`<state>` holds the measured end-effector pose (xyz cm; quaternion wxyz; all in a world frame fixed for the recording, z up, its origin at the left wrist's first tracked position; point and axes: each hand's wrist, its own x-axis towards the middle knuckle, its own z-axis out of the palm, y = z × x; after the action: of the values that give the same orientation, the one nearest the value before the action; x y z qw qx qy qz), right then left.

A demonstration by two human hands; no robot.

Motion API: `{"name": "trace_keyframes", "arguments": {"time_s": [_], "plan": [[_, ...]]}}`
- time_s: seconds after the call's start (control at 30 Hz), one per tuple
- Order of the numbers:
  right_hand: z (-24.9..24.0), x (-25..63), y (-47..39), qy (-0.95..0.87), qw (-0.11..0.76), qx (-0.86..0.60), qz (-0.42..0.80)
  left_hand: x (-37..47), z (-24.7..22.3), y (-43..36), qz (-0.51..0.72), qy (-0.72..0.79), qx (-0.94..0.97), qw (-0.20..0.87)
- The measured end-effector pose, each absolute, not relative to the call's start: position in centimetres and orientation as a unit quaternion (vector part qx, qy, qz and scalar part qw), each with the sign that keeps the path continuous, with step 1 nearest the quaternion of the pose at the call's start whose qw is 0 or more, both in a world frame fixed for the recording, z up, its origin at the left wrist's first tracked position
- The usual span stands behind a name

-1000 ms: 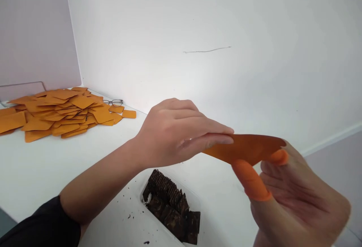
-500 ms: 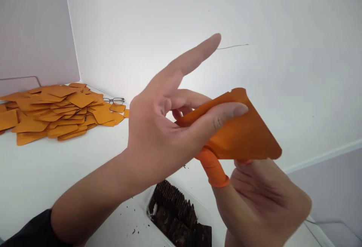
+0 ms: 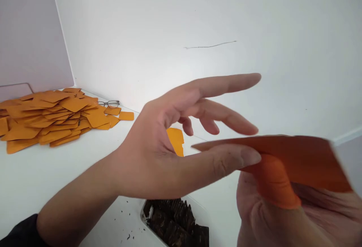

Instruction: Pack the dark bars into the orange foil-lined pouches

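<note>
My right hand point(image 3: 305, 209), at the lower right, grips a flat orange packet point(image 3: 305, 160) with rounded corners, tilted so that it is seen nearly edge-on. An orange finger cot point(image 3: 277, 183) covers the right thumb, which presses on the packet. My left hand point(image 3: 169, 152) is bare, its fingers stretched out and apart above the packet. The left thumb lies across the packet's near edge; whether it presses there I cannot tell. Behind the left palm a brighter orange piece point(image 3: 176, 140) shows in part.
A heap of orange packets point(image 3: 56, 115) lies on the white table at left, with eyeglasses point(image 3: 112, 104) behind it. Below my hands stands a clear plastic box point(image 3: 144, 217) of dark brown flat pieces point(image 3: 175, 224). Dark crumbs point(image 3: 130, 235) are scattered beside it. A white wall rises behind.
The orange packet has moved right and down with my right hand and tipped nearly edge-on. My left fingers have swung right and lower. The brighter orange piece behind the palm has come into view.
</note>
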<state>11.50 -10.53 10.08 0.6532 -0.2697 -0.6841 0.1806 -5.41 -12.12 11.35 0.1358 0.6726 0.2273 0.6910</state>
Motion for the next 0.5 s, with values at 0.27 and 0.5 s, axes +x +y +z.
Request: {"name": "trace_keyframes", "arguments": {"time_s": [0.27,0.5], "plan": [[10.0,11.4,-10.3,-0.63,0.723,-0.27,0.086,-6.1,13.9,-13.6,0.859,0.233,0.437,0.13],[9.6,11.3,-10.4,-0.679,0.677,-0.273,0.08,-6.5,13.4,-14.1,0.789,0.228,0.561,0.102]]}}
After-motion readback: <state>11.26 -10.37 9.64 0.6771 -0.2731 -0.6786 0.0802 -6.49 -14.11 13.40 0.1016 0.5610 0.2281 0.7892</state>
